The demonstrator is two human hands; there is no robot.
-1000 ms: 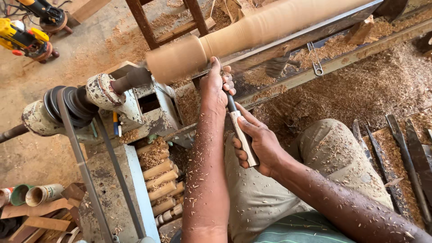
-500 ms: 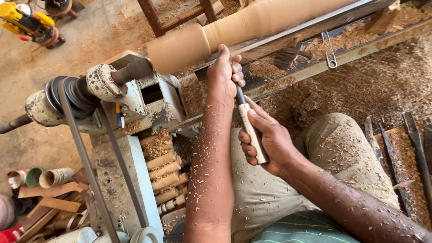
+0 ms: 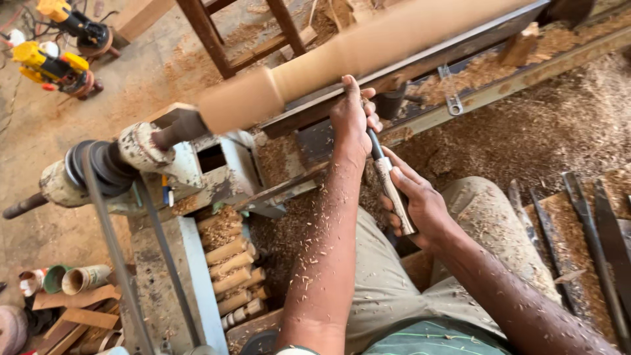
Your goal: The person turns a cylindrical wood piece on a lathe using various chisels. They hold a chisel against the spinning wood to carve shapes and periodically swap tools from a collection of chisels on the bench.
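Hands [image 3: 384,158] both gripping chisel [image 3: 392,190], blade tip hidden behind left hand [image 3: 353,118], spindle [image 3: 368,49] blurred.

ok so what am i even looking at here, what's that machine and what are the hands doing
This is one view, from a camera worn on the person's head, looking down at their own arms. The machine is a wood lathe: a long pale wooden cylinder is mounted lengthwise, with a belt-driven pulley at its left end. It looks blurred, so it is probably spinning. The left hand rests up by the wood, over the front of a chisel. The right hand grips the chisel's light handle. Sawdust lies all around the lathe bed. To the right lie more long metal tools; below the lathe sit small turned wooden pieces.
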